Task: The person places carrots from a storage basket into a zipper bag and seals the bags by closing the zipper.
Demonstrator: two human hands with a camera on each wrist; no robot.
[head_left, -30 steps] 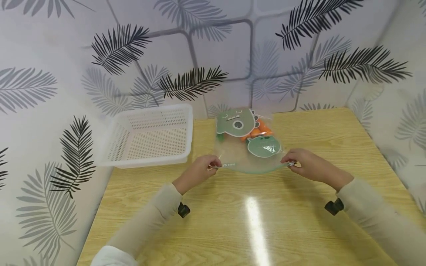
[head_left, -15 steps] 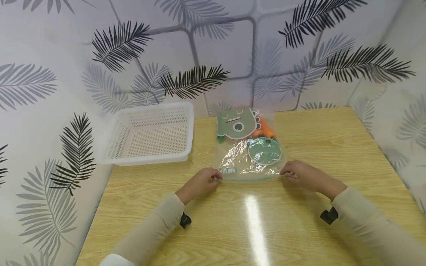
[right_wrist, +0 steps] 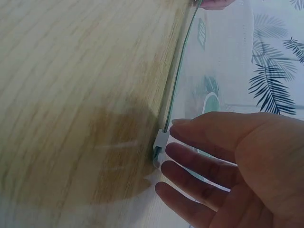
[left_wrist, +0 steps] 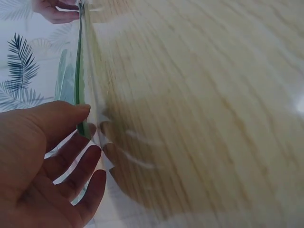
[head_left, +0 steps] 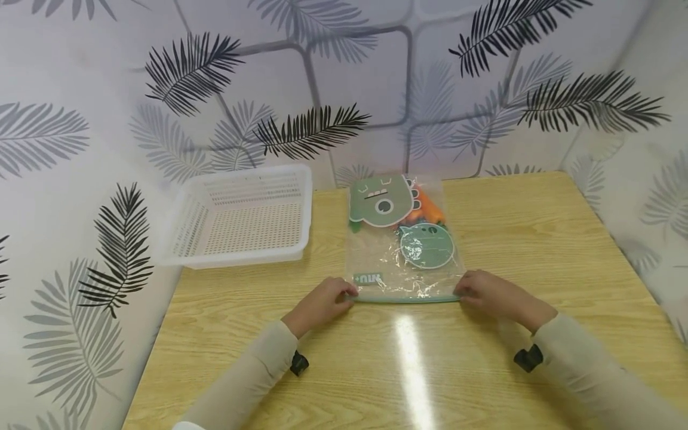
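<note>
A clear zip bag (head_left: 376, 254) with green cartoon dinosaur prints lies flat on the table. Through the plastic show orange, carrot-like things (head_left: 428, 208) with green ends, partly hidden by the prints. A green zip strip (head_left: 405, 300) runs along the bag's near edge. At its left end, my left hand (head_left: 323, 303) pinches the corner between thumb and forefinger, the other fingers loosely bent. My right hand (head_left: 495, 296) pinches the right end of the same edge. The right wrist view has a white zip slider (right_wrist: 160, 140) right by the fingertips of this hand.
A white perforated plastic basket (head_left: 252, 260) stands left of the bag, near the back of the wooden table (head_left: 344, 370). Behind rises a wall (head_left: 371, 77) with a leaf pattern. Light glares off the table in front of the bag.
Both hands have come down and toward the person with the bag's near edge. That edge was raised and sagging; now it lies straight and low, with the bag flatter.
</note>
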